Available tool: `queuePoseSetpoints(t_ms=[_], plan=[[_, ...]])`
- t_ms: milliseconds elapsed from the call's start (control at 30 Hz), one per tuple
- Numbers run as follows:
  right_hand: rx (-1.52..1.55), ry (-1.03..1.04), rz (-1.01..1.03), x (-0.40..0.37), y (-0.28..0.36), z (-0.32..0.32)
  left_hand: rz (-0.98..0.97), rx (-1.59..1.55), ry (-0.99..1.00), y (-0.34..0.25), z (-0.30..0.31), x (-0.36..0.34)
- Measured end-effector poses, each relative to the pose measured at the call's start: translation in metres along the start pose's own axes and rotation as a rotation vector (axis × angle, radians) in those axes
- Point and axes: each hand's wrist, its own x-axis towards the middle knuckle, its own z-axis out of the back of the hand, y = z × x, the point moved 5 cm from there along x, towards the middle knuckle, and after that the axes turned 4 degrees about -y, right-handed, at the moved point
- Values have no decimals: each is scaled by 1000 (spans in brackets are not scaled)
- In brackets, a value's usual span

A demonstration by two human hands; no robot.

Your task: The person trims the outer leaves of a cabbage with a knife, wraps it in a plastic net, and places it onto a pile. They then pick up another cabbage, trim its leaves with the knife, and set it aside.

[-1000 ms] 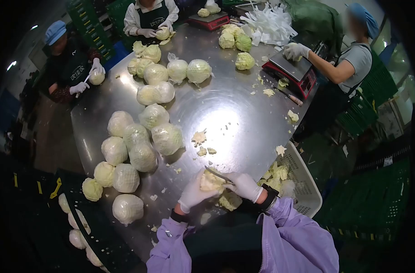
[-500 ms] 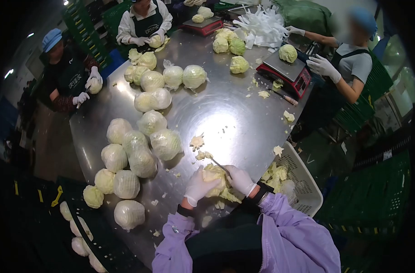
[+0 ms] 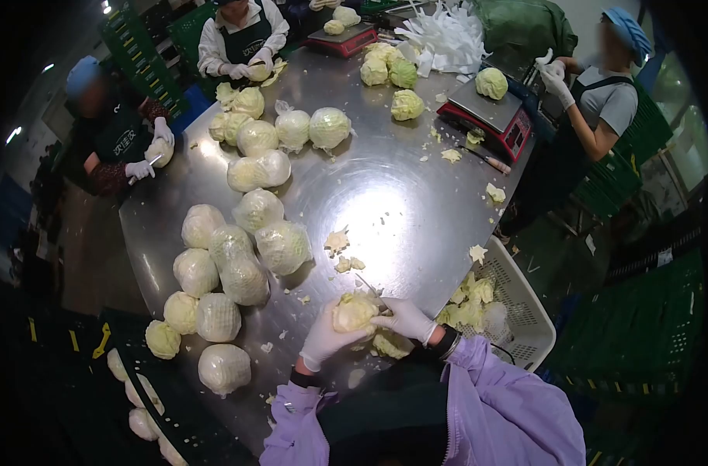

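Note:
In its white glove, my left hand cups a pale, trimmed cabbage from the left and below. A knife is in my gloved right hand, its thin blade pointing up and to the left. The right fingers also meet the cabbage's right side; how they wrap the handle is hidden. Loose outer leaves lie just below the hands on the metal table. Beyond the knife tip are cut cabbage scraps and a flat pale piece.
Several film-wrapped cabbages stand to the left. A white basket of leaves is by the right table edge. A red scale bears a cabbage, near another knife. Co-workers stand around the far side.
The cabbage has been raised and turned in my left hand, coming away from the loose leaves below it. At the right, a co-worker's hands have lifted and come together.

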Motion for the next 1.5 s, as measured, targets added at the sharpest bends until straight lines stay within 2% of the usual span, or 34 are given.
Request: queuePoseSetpoints(t_ms=[67, 200, 267, 400, 467, 500, 600, 633, 700, 733, 767, 833, 867, 900, 933, 967, 1000, 1033, 1067, 1133, 1167, 1233, 1267, 1333, 1367, 1500], plan=[[127, 120, -151, -1, 4, 0, 40, 340, -29, -17, -5, -2], [-35, 78, -18, -5, 5, -3, 62, 357, -49, -9, -12, 1], [-282, 17, -187, -5, 18, -5, 79, 400, -69, -9, -16, 1], [-334, 4, -210, 2, -9, -9, 90, 437, -123, -16, -16, -5], [-198, 28, -398, -1, -43, -4, 2, 369, -79, -16, -7, -10], [-198, 26, -393, -3, -51, -3, -1, 371, -83, -13, 0, -12], [-340, 55, -152, -10, -58, -7, -91, 230, -2, -1, 14, -27], [-333, 57, -154, -7, -47, 0, -120, 178, 4, 5, 20, -33], [-209, 196, -453, -9, -43, 10, -144, 127, 10, 12, 21, -46], [-333, 167, -335, -5, -51, 10, -165, 85, -19, 11, 20, -53], [-333, 174, -332, -7, -52, 10, -185, 42, -52, 10, 20, -58], [-455, -2, -191, -6, 7, 36, -198, 152, -119, 3, 13, -65], [-456, 4, -192, -8, 24, 36, -216, 263, -173, -2, 10, -67], [-344, 3, -87, -8, 47, 32, -213, 261, -172, -5, 6, -67], [-235, -3, 16, -6, 69, 27, -256, 483, -117, -11, -2, -64], [-308, 169, 18, -9, 85, 8, -306, 700, -58, -16, -12, -60], [-305, 133, 64, -9, 75, -2, -230, 752, 42, -14, -18, -59], [-298, 97, 111, -5, 66, -10, -230, 752, 42, -14, -17, -59], [-295, 98, 114, 1, 52, -11, -253, 714, 44, -15, -15, -59], [-52, 145, -200, 13, 18, 4, -265, 678, 40, -13, -9, -63], [-87, 34, -245, 15, 4, 15, -249, 663, 24, -10, -2, -64], [-342, -2, -189, 14, 2, 32, -238, 646, 8, -10, 5, -63], [-345, 0, -191, 6, 4, 31, -242, 600, 6, -11, 6, -62], [-40, -4, -69, -9, 61, 35, -246, 553, 5, -12, 6, -58], [-105, 96, -50, -15, 56, 20, -223, 554, 6, -12, 6, -56], [-185, 162, -28, -27, 62, -12, -182, 647, 24, -20, -3, -55]])
